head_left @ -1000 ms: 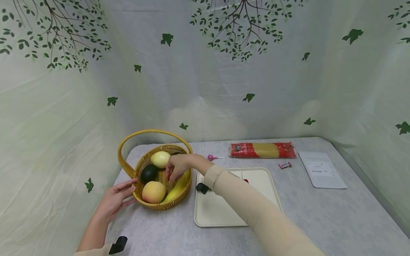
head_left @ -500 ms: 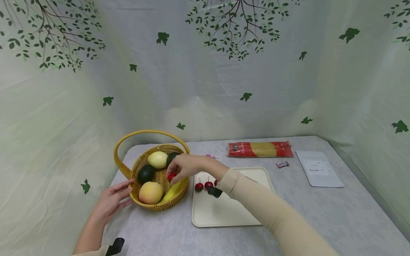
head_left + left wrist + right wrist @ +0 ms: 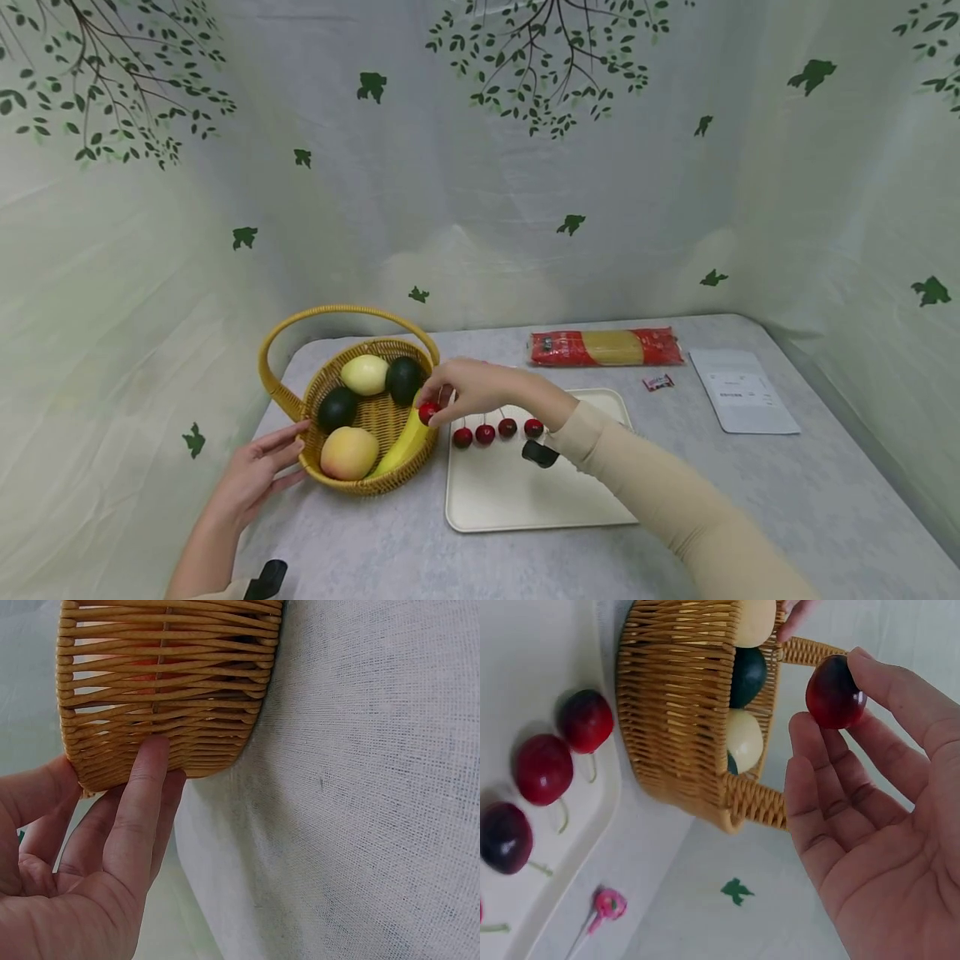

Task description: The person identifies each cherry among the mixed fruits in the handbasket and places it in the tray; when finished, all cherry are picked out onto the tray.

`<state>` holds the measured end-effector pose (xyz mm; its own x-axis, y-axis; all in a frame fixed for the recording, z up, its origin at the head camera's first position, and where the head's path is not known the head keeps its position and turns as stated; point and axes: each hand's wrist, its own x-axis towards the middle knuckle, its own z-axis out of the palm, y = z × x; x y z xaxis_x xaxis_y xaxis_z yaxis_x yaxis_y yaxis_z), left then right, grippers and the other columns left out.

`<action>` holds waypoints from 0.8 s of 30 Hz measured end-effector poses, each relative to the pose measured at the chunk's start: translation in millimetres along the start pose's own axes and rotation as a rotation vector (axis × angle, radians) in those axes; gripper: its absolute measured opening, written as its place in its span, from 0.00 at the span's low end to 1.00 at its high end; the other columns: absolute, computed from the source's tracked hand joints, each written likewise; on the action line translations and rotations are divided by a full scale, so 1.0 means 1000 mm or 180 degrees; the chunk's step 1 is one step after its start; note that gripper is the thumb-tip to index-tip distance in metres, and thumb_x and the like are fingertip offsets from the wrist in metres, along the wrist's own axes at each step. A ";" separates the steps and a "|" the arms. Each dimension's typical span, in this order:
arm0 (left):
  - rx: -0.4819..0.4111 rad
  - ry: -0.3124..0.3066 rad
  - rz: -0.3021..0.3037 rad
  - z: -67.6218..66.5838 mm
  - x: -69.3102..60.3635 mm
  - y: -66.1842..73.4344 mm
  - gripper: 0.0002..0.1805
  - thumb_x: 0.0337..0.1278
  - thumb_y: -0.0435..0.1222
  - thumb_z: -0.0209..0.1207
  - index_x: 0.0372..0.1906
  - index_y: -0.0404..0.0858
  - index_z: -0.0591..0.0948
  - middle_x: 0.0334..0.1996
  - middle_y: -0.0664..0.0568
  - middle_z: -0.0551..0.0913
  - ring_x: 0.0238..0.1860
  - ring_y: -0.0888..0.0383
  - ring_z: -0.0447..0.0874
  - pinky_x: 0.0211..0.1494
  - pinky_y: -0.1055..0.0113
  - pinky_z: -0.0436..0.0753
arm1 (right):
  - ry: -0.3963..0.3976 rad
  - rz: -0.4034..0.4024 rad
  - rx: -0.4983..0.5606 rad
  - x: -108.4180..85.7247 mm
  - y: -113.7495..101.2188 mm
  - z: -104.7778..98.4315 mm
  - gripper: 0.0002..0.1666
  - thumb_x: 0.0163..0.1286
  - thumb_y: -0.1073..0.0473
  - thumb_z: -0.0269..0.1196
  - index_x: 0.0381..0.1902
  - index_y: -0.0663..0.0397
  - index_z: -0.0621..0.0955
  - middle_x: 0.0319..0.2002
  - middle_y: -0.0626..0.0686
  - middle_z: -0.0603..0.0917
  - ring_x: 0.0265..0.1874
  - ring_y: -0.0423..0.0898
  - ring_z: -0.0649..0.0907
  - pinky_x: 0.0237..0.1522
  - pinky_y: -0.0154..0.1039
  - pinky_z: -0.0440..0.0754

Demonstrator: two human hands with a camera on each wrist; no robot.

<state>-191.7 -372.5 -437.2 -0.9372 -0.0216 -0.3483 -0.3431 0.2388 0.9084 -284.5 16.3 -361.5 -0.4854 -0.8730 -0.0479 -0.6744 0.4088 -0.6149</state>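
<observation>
A red cherry [image 3: 835, 691] is pinched between the thumb and fingers of my right hand [image 3: 474, 390], above the right rim of the yellow wicker basket [image 3: 676, 705]. The basket holds a peach [image 3: 349, 453], a banana [image 3: 403, 446], a pale yellow lemon-like fruit [image 3: 364, 375] and two dark green fruits [image 3: 405, 380]. My left hand [image 3: 97, 847] touches the basket's outer left side with extended fingers, the thumb by its rim. Several cherries with stems [image 3: 485, 434] lie in a row on the cream tray [image 3: 525, 503] beneath my right forearm.
A red and yellow noodle packet [image 3: 606, 347] lies at the back of the table. Near it are a small wrapped candy [image 3: 658, 382] and a white sheet [image 3: 744, 392] at right. A pink lollipop [image 3: 609, 905] lies behind the tray. The basket's handle [image 3: 348, 308] arches upward.
My right hand has moved right, from inside the basket to its right rim, lifting the cherry. More of the cherries on the tray show now. My left hand stays at the basket.
</observation>
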 end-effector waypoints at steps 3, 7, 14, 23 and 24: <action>0.0007 0.0021 -0.0003 0.000 0.000 0.000 0.32 0.83 0.41 0.58 0.83 0.39 0.67 0.82 0.37 0.59 0.51 0.78 0.80 0.57 0.65 0.90 | 0.0027 0.0101 0.0106 -0.014 0.005 0.000 0.21 0.74 0.51 0.73 0.62 0.50 0.88 0.52 0.47 0.89 0.49 0.37 0.86 0.53 0.29 0.86; 0.0019 0.0029 -0.0003 -0.001 0.001 0.000 0.32 0.83 0.41 0.58 0.83 0.38 0.67 0.81 0.39 0.61 0.51 0.78 0.80 0.57 0.64 0.91 | 0.0088 0.0236 0.0183 -0.034 0.016 0.003 0.21 0.74 0.52 0.73 0.62 0.50 0.88 0.52 0.46 0.89 0.48 0.37 0.87 0.53 0.30 0.86; 0.0025 0.0022 0.0032 -0.002 0.003 -0.002 0.33 0.82 0.41 0.58 0.83 0.39 0.67 0.80 0.41 0.63 0.52 0.78 0.81 0.57 0.65 0.90 | 0.0282 0.0516 0.0326 -0.069 0.039 0.003 0.21 0.73 0.52 0.73 0.61 0.49 0.88 0.51 0.45 0.91 0.48 0.39 0.87 0.54 0.36 0.89; 0.0026 0.0012 0.0062 -0.001 0.002 -0.003 0.30 0.82 0.41 0.59 0.82 0.42 0.71 0.77 0.45 0.68 0.52 0.77 0.81 0.57 0.65 0.91 | 0.0541 0.0982 0.0280 -0.121 0.079 0.007 0.22 0.71 0.52 0.75 0.60 0.52 0.89 0.51 0.47 0.92 0.46 0.40 0.88 0.53 0.39 0.90; 0.0032 0.0017 0.0060 -0.002 0.002 -0.004 0.30 0.82 0.41 0.59 0.82 0.42 0.71 0.78 0.45 0.68 0.52 0.78 0.81 0.57 0.65 0.91 | 0.0570 0.1024 0.0274 -0.125 0.082 0.007 0.22 0.71 0.52 0.75 0.59 0.52 0.89 0.51 0.48 0.92 0.46 0.40 0.88 0.53 0.40 0.90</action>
<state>-192.6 -375.0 -440.8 -0.9438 -0.0222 -0.3297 -0.3246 0.2489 0.9125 -274.9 157.3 -411.4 -0.7595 -0.6401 -0.1158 -0.4261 0.6241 -0.6550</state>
